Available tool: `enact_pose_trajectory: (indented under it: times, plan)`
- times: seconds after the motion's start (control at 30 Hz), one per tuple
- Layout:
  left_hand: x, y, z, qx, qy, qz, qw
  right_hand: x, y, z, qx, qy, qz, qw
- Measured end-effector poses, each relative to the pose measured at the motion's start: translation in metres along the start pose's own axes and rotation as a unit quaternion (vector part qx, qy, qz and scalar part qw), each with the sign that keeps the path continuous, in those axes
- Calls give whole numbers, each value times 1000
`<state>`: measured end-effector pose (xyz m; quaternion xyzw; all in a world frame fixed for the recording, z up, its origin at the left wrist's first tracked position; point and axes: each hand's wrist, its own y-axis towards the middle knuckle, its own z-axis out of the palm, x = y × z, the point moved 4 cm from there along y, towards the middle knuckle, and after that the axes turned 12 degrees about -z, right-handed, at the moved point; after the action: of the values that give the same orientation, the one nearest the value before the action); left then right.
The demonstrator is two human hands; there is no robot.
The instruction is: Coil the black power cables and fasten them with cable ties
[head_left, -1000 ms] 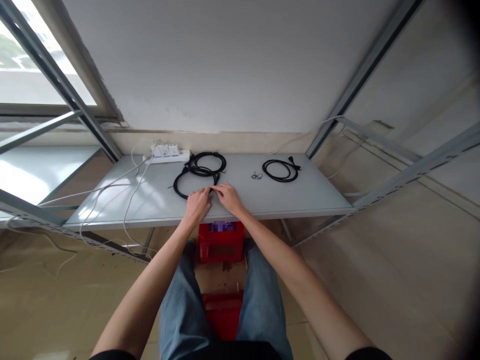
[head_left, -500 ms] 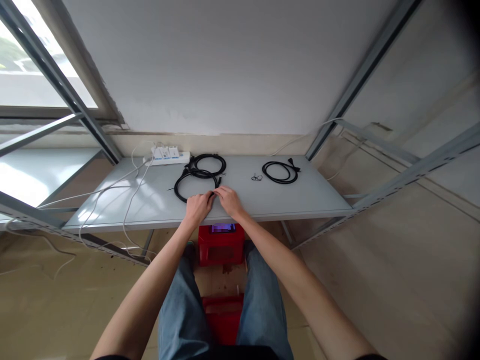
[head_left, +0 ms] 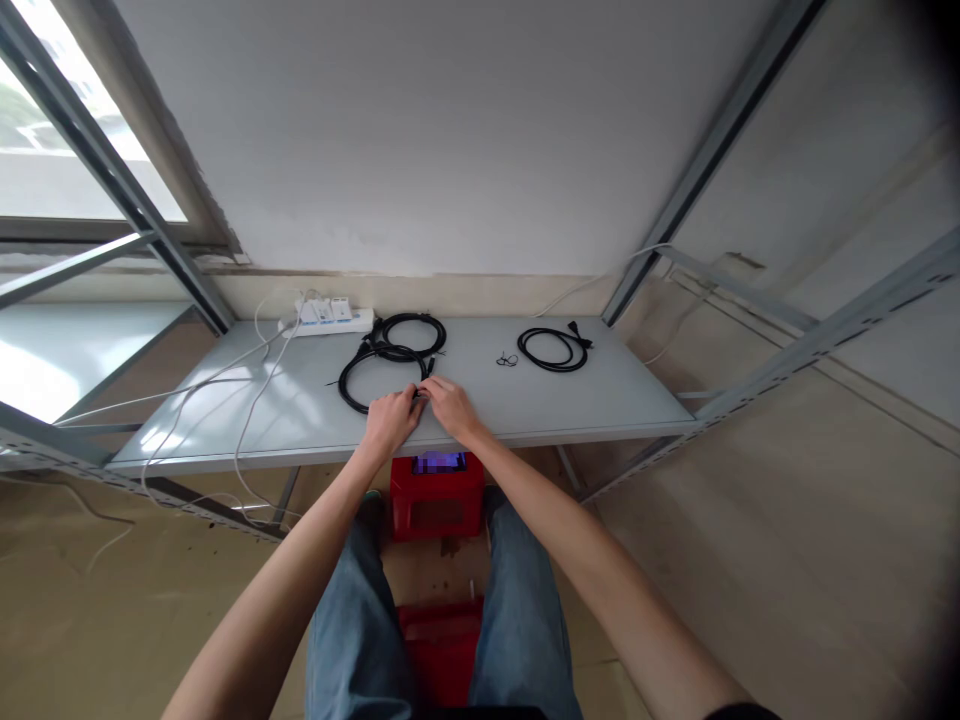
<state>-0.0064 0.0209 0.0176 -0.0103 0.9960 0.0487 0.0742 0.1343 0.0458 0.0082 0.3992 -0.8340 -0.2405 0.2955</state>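
Near the front edge of the grey shelf, a coiled black cable (head_left: 343, 393) lies with its near right side between my hands. My left hand (head_left: 393, 418) is closed on that side of the coil, thumb toward the right. Fingertips of my right hand (head_left: 448, 402) pinch at the same spot, touching or nearly touching the left thumb; any small thing between them is too small to make out. A plug end (head_left: 430, 366) sticks up just beyond the fingers. Behind, a second coiled black cable (head_left: 439, 322) overlaps the first.
A third black coil (head_left: 553, 368) rests at the right, beside some thin black ties (head_left: 507, 360). At the back left stands a white power strip (head_left: 337, 322) with white cords trailing over the front edge. Metal uprights frame the shelf (head_left: 592, 415). Below is a red box (head_left: 437, 500).
The view has shifted slightly, so everything sits a little further left. My hands stay together at the near side of the coil, with only small finger movement.
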Motion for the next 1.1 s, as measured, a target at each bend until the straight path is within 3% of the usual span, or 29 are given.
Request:
enact_pose_trajectory:
  times: [0.63,0.83,1.1]
  plan:
    - [2,2,5,5,10,-13,1000,5,1,-2,3,2,-16,1000]
    - [0,1,3,9,17,-15,1000,2,1,1,14,-40,11,999]
    - [0,0,0,12,19,-13,1000,5,1,-3,19,-19,36,999]
